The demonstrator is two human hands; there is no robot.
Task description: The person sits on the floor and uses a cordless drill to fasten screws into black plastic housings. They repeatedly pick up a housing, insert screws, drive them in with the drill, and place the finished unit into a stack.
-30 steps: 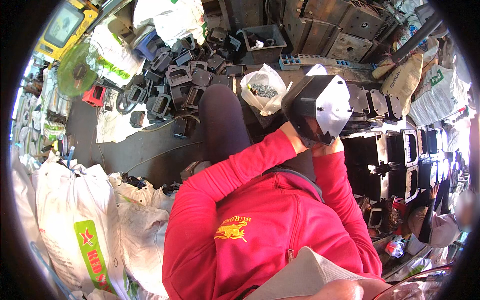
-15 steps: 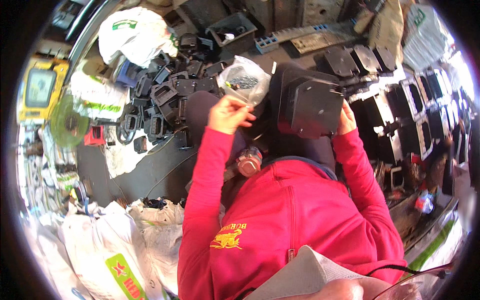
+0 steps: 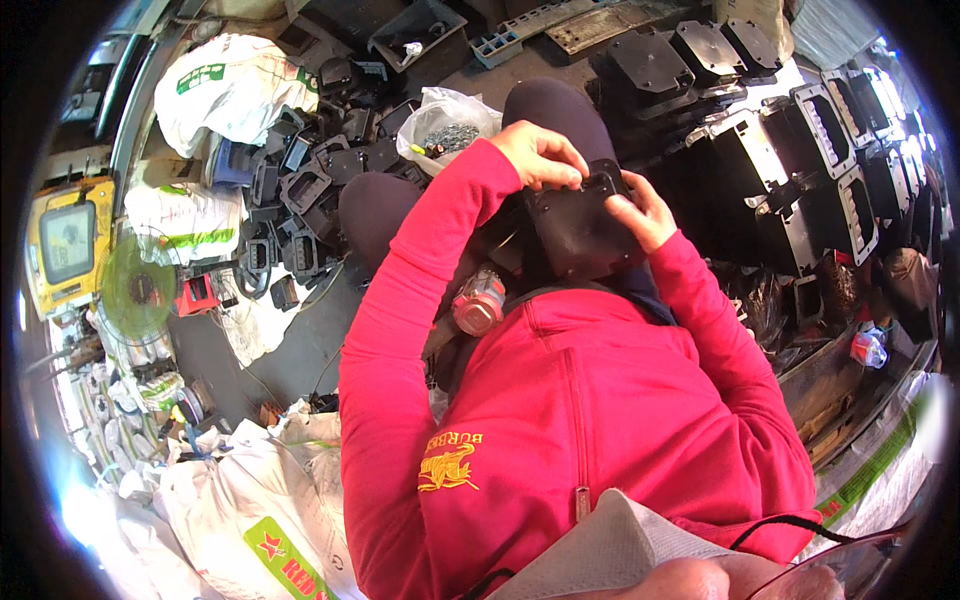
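A black plastic housing (image 3: 585, 230) with a broad flat face and rounded corners rests on my lap. My right hand (image 3: 645, 212) grips its right edge, with the thumb on top. Over its far edge, my left hand (image 3: 545, 158) is closed in a pinch, fingertips at the housing's surface; what they hold is too small to make out. Just beyond my left wrist, a clear plastic bag (image 3: 480, 108) stands open, holding many small metal pieces that look like screws. A reddish, round-ended object (image 3: 480, 305) lies by my left thigh, its kind unclear.
Black plastic parts (image 3: 315, 185) lie heaped at the left. Rows of black housings (image 3: 770, 150) stand at the right. A grey bin (image 3: 415, 40) sits at the far side, and a green round fan (image 3: 138, 285) at the left. White sacks (image 3: 270, 480) fill the lower left.
My left hand has moved from beside the bag rightward to the housing's far edge. The housing has been lowered and turned on my lap, and my right hand has shifted inward along it.
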